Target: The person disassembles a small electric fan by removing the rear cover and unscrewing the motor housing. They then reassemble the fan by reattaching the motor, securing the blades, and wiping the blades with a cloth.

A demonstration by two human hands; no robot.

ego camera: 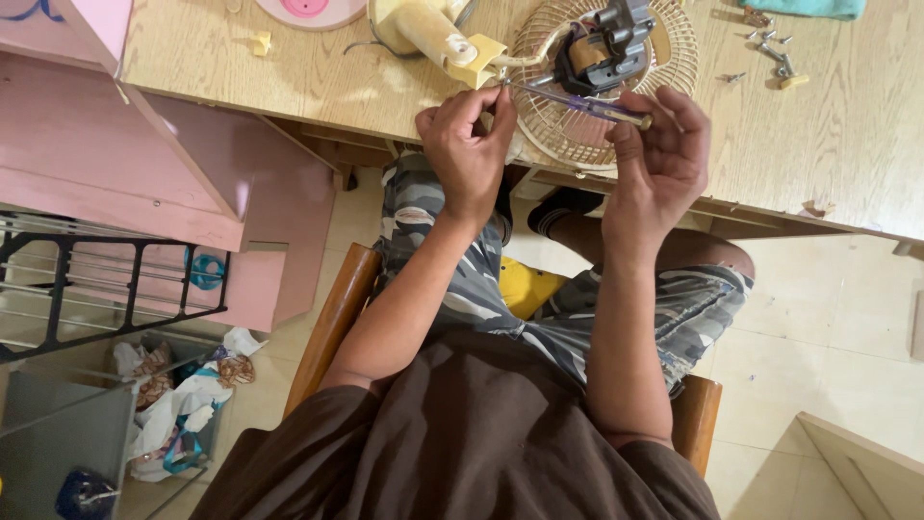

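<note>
A round beige fan guard [577, 125] lies flat at the near edge of the wooden table [847, 144], and everything else can be placed from it; the dark grey fan motor [606, 48] sits on the guard's far half, and the cream fan neck [433, 39] lies just to its left. The right hand [659, 159] hovers over the guard's near right rim, fingers closed around the purple-handled screwdriver [587, 104], whose shaft slants up and left across the guard toward the neck's yellow bracket. The left hand [467, 144] is at the guard's left rim, fingertips pinched together at the screwdriver's tip (what they grip there, possibly a small screw, is too small to tell). Loose screws [770, 48] lie well right of the guard; a teal cloth [808, 8] lies beyond them.
</note>
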